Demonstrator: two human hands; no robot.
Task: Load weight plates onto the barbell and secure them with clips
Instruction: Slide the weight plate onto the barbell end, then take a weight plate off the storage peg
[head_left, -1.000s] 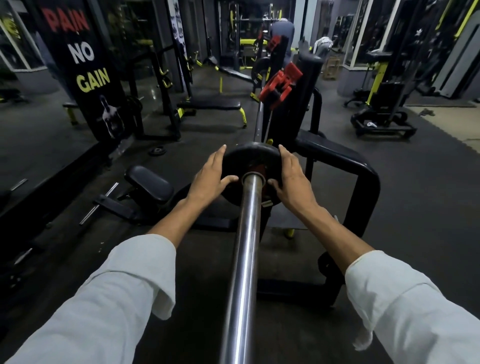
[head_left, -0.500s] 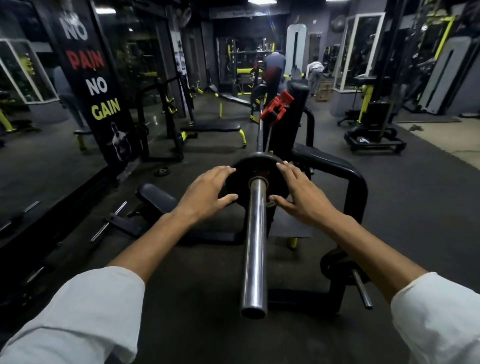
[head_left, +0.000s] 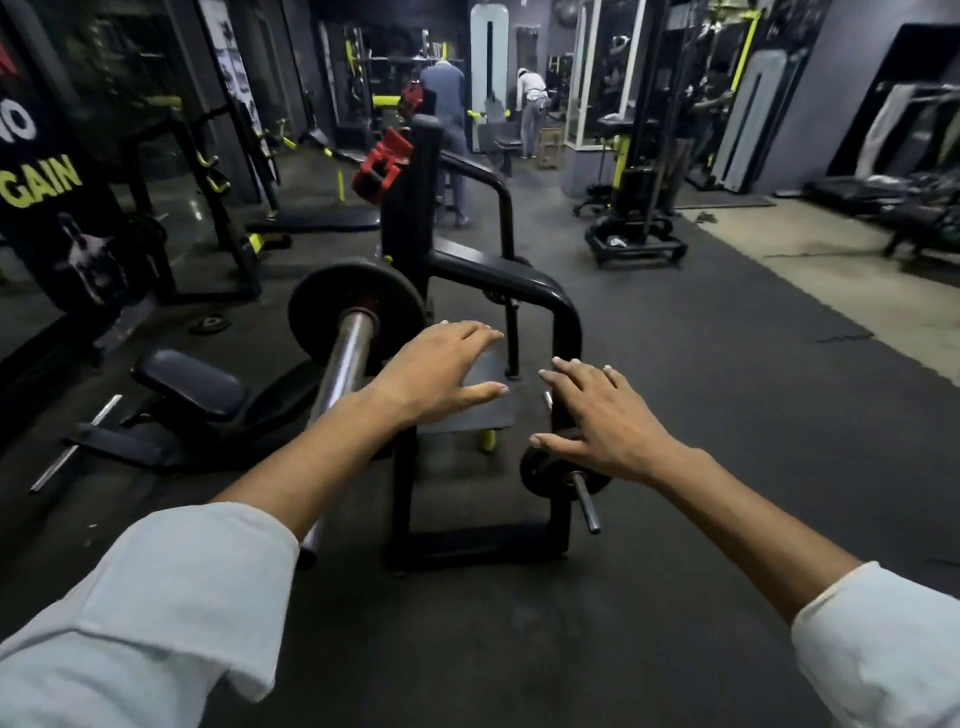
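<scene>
A black weight plate (head_left: 332, 301) sits far up the chrome barbell sleeve (head_left: 345, 358), which runs toward me at the left. My left hand (head_left: 441, 371) hovers open to the right of the sleeve, fingers spread, touching nothing. My right hand (head_left: 602, 415) is open too, fingers straight, above the rack's black frame (head_left: 550, 301). Below it a small black plate (head_left: 545, 470) hangs on a short storage peg (head_left: 584, 501). Red clips (head_left: 382, 166) hang on the rack's upright post.
A padded bench (head_left: 195, 384) lies at the left floor. A small plate (head_left: 210, 325) rests on the floor near the banner. Two people stand at the far machines (head_left: 447, 88). A cable machine base (head_left: 636, 244) stands at the right; rubber flooring is open on the right.
Both hands came off the weight plate and moved right and toward me. My view turned right, so the barbell now lies left of the hands.
</scene>
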